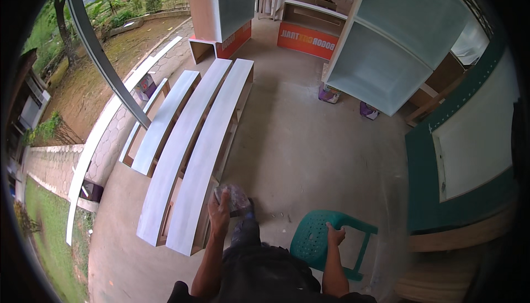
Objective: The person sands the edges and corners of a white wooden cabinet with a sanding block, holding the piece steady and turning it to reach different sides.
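My left hand [219, 210] is closed round a see-through plastic container [236, 199], whose contents I cannot make out. It is beside the near end of a long, narrow white-topped wooden unit [212, 154]. My right hand [335, 235] grips the edge of a green plastic stool [310, 241] at my right side, with the thumb on top of the seat. The stool is tilted, its legs pointing to the right, and holes dot its seat.
More long white-topped pieces [179, 148] lie side by side at the left. A grey metal post [107, 54] rises beyond them. Large grey-panelled cabinets [386, 43] stand at the far right on purple packages [329, 94]. A green-framed board [422, 187] is at the right.
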A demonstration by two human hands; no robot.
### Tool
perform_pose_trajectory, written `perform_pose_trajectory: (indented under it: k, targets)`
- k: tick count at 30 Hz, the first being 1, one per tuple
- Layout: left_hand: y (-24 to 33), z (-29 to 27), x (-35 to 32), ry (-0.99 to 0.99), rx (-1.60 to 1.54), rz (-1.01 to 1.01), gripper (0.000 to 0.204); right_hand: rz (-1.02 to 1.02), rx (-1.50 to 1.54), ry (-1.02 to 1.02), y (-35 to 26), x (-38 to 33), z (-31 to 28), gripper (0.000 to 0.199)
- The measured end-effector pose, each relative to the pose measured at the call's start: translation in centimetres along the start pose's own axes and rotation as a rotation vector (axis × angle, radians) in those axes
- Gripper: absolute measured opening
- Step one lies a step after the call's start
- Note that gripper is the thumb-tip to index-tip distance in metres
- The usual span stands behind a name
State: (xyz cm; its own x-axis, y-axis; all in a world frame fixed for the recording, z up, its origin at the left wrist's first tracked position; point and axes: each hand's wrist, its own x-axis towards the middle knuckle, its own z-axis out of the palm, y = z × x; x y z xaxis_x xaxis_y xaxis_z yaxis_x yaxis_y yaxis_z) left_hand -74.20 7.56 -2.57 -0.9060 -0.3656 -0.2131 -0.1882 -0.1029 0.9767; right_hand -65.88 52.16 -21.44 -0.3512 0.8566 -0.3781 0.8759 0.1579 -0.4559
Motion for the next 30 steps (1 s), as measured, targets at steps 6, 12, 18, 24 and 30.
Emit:
perform_pose_trajectory:
  k: [6,12,18,24,30]
  targets:
    - [1.7,7.6,18.7,0.035,-0.062,0.031,0.031,-0.12,0.544,-0.058,-23.5,9.1,4.8,0.079]
    - [9.0,18.6,39.4,-0.023,-0.064,0.098,0.029,0.016,1.345,-0.169,-44.8,15.8,3.8,0.071]
    - [16.7,28.5,55.5,-0.111,-0.26,0.192,0.028,-0.066,1.553,-0.442,-63.2,20.3,9.8,0.079]
    - [18.3,37.8,72.6,-0.138,-0.22,0.149,0.032,-0.103,1.591,-0.557,-82.7,28.1,21.6,0.074]
    - [23.5,45.7,85.3,-0.086,-0.431,0.044,0.036,0.127,1.579,-0.572,-103.4,34.6,29.7,0.071]
